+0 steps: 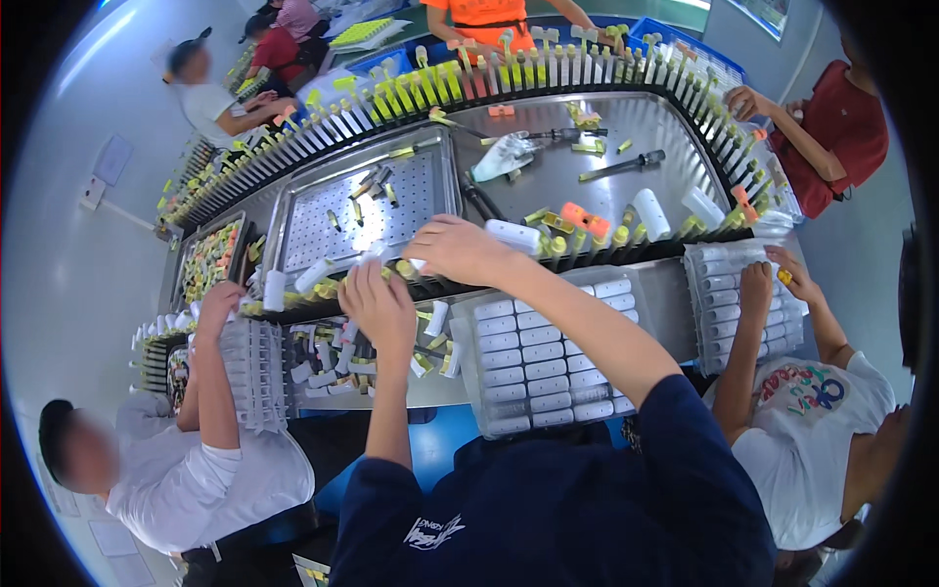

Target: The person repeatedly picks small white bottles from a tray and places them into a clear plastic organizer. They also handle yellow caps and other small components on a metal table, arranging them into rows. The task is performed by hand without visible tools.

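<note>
My left hand (380, 308) is at the near edge of the long black rack, fingers bent and closed. At its fingertips is a blurred white plastic casing (371, 253). Just right of it, my right hand (458, 249) reaches over the rack with curled fingers. Part of another white casing (419, 264) shows under those fingers. What lies inside either grip is partly hidden. A larger white casing (513, 236) sits in the rack beside my right wrist. Below my right forearm lies a clear tray of white casings (504, 359) in columns.
Behind the rack are a perforated metal tray (293, 230) with small black-yellow parts, a white glove (506, 157) and black tools (626, 166). Loose casings (333, 357) pile left of my tray. Co-workers' hands (217, 308) (773, 284) work on both sides. A curved rack (391, 103) borders the far side.
</note>
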Demonstrator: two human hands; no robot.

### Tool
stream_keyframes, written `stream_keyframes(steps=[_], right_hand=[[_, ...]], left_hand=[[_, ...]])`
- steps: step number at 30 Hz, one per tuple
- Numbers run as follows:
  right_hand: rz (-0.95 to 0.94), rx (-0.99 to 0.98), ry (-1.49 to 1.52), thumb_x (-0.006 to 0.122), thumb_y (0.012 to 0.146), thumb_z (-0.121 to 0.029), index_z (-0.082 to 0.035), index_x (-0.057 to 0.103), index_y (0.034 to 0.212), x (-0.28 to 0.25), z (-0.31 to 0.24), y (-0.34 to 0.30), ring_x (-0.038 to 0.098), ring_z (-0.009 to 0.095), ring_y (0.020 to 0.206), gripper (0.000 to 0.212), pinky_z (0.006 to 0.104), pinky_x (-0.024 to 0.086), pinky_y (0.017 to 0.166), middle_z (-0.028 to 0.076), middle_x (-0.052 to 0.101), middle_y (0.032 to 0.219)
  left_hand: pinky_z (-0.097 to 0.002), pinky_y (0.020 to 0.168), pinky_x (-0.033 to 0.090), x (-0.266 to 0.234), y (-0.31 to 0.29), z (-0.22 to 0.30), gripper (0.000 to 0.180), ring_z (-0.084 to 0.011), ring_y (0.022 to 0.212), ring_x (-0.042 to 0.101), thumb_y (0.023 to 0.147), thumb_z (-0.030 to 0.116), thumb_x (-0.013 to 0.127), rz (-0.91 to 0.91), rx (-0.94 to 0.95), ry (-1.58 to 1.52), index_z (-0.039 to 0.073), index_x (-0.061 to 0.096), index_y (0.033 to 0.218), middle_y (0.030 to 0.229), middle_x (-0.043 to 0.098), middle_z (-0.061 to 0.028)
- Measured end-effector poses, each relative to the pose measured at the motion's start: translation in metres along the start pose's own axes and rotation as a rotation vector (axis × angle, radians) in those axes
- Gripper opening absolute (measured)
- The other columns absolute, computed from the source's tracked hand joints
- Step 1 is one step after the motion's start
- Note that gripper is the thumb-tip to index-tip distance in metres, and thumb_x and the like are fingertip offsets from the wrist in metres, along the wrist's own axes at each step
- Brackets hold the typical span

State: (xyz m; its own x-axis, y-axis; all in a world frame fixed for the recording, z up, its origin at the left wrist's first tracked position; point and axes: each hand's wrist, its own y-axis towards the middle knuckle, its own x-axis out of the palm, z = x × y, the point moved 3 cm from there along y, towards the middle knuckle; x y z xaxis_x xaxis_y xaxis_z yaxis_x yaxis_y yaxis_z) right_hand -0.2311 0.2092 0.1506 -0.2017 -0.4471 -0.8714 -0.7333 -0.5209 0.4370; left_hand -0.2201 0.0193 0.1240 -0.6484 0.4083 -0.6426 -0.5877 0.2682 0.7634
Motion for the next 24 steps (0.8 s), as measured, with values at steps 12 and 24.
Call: stream_keyframes(steps=[12,24], right_hand=[[-0.132,0.202,-0.096,0.072,0.096,-0.027,-0.005,0.064,0.12,0.086,-0.05,0.11,0.077,0.029,0.087,0.033,0.0453,0.06,0.074,0.011,0.075,0.1],[-0.007,0.353,0.07,0.065,0.099,-0.015,-0.006,0.047,0.155,0.143,-0.082,0.159,0.074,0.036,0.11,0.06,0.0512,0.062,0.084,0.018,0.066,0.132]], left_hand=[[-0.0514,0.094,0.053,-0.019,-0.161,0.079,0.024,-0.0389,0.108,0.065,0.089,0.002,0.073,-0.43,0.046,-0.605,0.001,0.066,0.111,0.115,0.069,-0.0175],[-0.0539,0.114,0.046,-0.054,-0.144,0.094,0.044,-0.0478,0.135,0.059,0.093,0.011,0.075,-0.813,0.003,-0.823,0.001,0.067,0.135,0.139,0.068,-0.0255]])
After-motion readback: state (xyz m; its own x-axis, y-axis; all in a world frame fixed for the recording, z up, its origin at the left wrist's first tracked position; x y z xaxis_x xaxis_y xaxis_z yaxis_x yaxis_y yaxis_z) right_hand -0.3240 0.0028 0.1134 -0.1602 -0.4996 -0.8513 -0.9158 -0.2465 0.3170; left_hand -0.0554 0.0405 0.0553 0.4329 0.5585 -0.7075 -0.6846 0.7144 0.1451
